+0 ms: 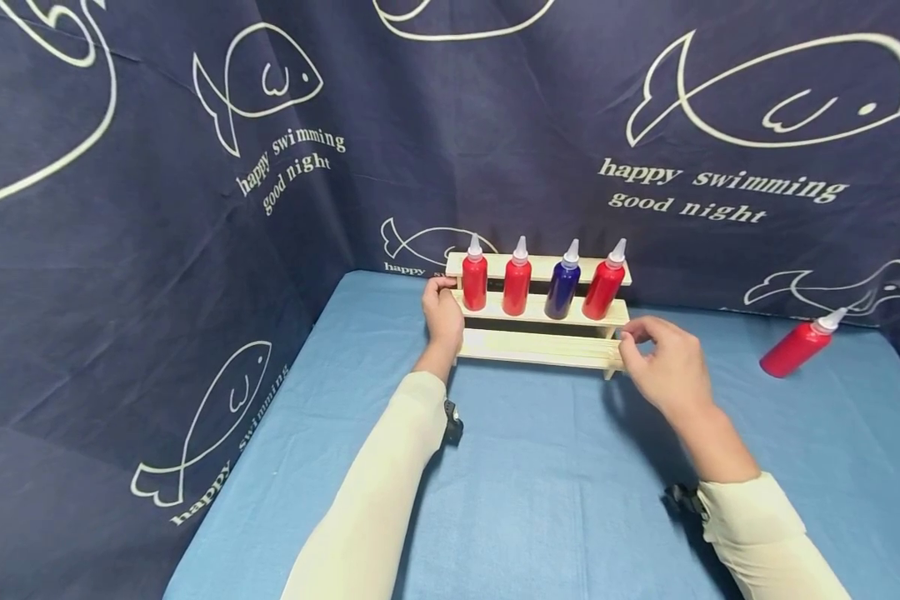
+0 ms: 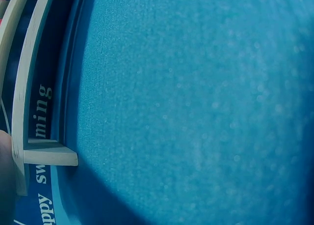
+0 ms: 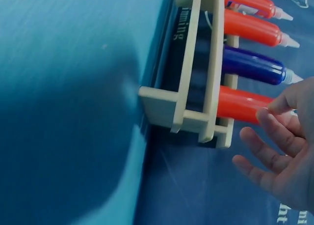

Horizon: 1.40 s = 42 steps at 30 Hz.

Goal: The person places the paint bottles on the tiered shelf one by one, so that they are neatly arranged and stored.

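A pale wooden stepped rack (image 1: pixel 536 348) stands at the back of the blue-covered table. On its middle shelf are a red bottle (image 1: pixel 475 285), a second red bottle (image 1: pixel 517 289), a dark blue bottle (image 1: pixel 562 292) and a third red bottle (image 1: pixel 603 292), all with pointed white nozzles. My left hand (image 1: pixel 442 317) grips the rack's left end; in the left wrist view part of a finger (image 2: pixel 5 158) shows against the wood. Beside the right end hovers my right hand (image 1: pixel 667 362), fingers loosely bent and holding nothing. Its thumb overlaps the nearest red bottle in the right wrist view.
Away to the right, near the table's back edge, is another red bottle (image 1: pixel 795 348) that looks slanted; I cannot tell if it stands. Dark blue curtains (image 1: pixel 495 125) printed with white fish surround the back and left of the table (image 1: pixel 525 500).
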Each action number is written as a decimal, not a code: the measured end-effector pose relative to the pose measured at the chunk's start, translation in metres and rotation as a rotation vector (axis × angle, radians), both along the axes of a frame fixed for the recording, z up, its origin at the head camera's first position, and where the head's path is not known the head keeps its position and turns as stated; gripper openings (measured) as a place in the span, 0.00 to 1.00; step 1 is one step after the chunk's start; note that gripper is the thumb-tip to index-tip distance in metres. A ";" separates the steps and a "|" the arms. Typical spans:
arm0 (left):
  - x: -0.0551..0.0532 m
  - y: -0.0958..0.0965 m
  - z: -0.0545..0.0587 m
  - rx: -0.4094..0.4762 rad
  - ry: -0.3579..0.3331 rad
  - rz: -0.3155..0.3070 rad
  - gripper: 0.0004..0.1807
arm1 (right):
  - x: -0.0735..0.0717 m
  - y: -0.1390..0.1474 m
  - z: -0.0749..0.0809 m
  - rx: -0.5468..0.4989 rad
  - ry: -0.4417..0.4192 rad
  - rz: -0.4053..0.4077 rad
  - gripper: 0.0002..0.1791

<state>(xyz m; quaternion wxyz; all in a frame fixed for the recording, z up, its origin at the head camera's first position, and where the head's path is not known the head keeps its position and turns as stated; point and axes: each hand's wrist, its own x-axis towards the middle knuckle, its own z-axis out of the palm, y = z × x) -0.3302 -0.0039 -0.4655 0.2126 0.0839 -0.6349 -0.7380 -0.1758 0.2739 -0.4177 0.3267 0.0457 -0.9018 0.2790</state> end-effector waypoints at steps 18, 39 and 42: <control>-0.003 0.001 0.000 0.003 0.013 0.000 0.13 | -0.014 0.057 -0.016 -0.274 0.244 -0.165 0.24; 0.001 0.001 0.000 -0.010 0.009 0.005 0.12 | -0.008 0.145 -0.031 -0.420 0.100 -0.616 0.37; 0.001 0.000 0.001 -0.015 0.011 0.006 0.13 | -0.008 0.155 -0.032 -0.488 0.008 -0.655 0.40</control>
